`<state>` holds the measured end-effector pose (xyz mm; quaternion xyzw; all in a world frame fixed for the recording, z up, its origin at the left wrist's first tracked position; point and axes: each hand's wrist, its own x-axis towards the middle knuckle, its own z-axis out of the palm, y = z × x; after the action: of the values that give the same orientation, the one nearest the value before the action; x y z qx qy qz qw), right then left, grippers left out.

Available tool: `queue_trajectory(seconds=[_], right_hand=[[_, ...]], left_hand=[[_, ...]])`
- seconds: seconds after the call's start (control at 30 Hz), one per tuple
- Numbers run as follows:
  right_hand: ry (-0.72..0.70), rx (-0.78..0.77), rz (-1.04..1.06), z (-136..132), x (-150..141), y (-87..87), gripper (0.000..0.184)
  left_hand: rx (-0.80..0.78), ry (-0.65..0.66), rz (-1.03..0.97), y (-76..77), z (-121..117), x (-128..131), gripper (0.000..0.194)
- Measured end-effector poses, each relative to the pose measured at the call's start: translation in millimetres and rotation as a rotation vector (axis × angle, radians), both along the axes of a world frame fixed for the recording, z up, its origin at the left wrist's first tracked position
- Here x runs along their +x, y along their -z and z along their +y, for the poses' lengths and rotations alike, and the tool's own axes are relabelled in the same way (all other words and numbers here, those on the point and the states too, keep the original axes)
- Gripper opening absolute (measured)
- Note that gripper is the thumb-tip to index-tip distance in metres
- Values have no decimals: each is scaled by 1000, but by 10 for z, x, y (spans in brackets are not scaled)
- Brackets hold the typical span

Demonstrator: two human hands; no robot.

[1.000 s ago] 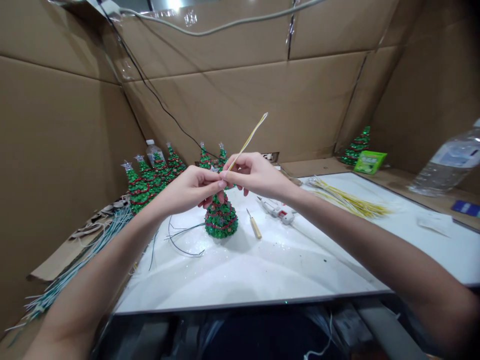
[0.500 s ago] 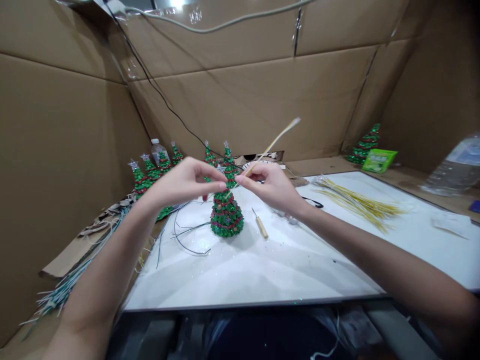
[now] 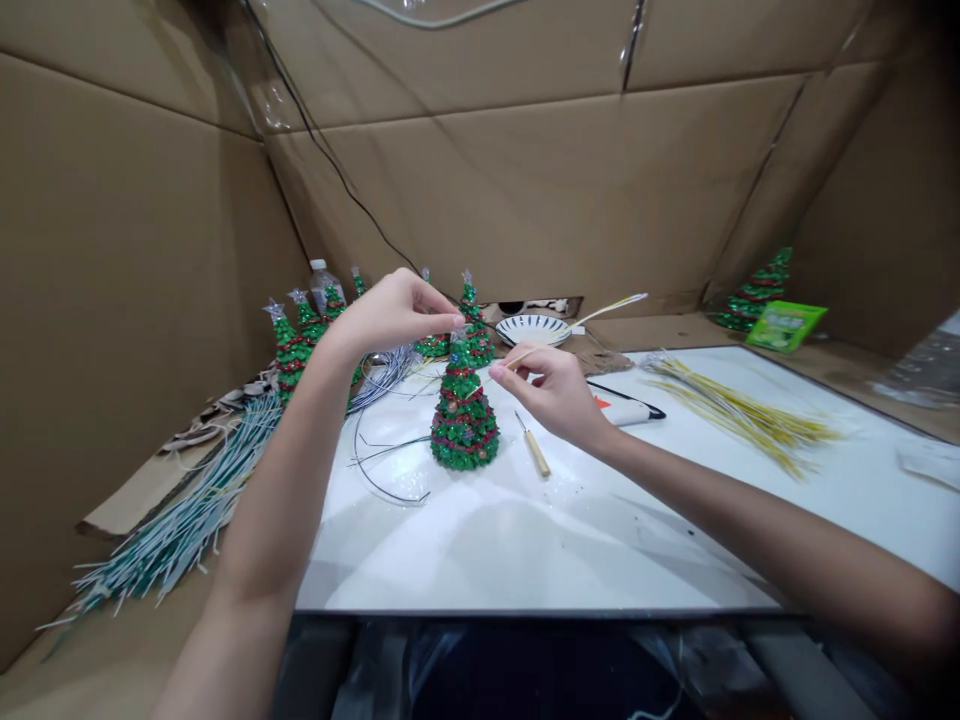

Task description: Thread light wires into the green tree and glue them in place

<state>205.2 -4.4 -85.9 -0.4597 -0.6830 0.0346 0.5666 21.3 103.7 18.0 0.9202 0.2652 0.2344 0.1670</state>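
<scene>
A small green beaded Christmas tree (image 3: 465, 432) with red garland stands upright on the white board (image 3: 465, 550) in front of me. My left hand (image 3: 401, 312) is closed, thumb and fingers pinched at the tree's top. Between the thumb and fingers of my right hand (image 3: 551, 390) is a thin yellow wire (image 3: 600, 312), slanting up to the right; its near end reaches the tree's side. Just right of the tree lies an awl (image 3: 537, 453) with a wooden handle. Dark loose wires (image 3: 375, 480) lie on its left.
More small trees (image 3: 287, 350) stand at the back left by a bottle (image 3: 322, 285). Bundled green and white wires (image 3: 187, 510) lie left, yellow wires (image 3: 750, 410) right. A patterned dish (image 3: 534, 328) sits behind, a green packet (image 3: 784, 326) at the far right. Cardboard walls surround the board.
My left hand has moved up and closed at the treetop, which now shows beneath the fingertips. The yellow wire in my right hand tilts lower. The camera view has shifted slightly.
</scene>
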Motion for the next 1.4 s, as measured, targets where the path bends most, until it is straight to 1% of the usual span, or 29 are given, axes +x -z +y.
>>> queue_trajectory(seconds=[0.13, 0.27, 0.43, 0.6, 0.73, 1.0, 1.1, 1.2, 1.3, 1.4], right_hand=[[6, 66, -57, 14, 22, 15, 26], [30, 143, -183, 6, 44, 34, 22], [27, 229, -338, -74, 43, 79, 16], [54, 294, -499, -144, 25, 92, 16], [57, 249, -550, -122, 23, 54, 19], [80, 144, -554, -12, 0, 19, 21], [104, 115, -539, 21, -41, 0, 21], [95, 35, -482, 50, -71, -45, 22], [56, -40, -428, 64, -84, -87, 24], [68, -41, -455, 53, -102, -107, 23]], left_hand=[[-26, 18, 16, 13, 2, 0, 34], [-21, 13, 15, 22, 8, -5, 34], [-17, 19, 10, 24, 18, -7, 33], [-17, 22, 5, 31, 27, 0, 32], [-38, 36, -2, 35, 27, 4, 31], [-56, 49, -10, 45, 37, 5, 31], [-31, 83, 43, 42, 44, 6, 34], [-24, 139, 179, 44, 51, 16, 34], [-73, 177, 287, 68, 72, 38, 33], [-179, 208, 263, 100, 98, 59, 30]])
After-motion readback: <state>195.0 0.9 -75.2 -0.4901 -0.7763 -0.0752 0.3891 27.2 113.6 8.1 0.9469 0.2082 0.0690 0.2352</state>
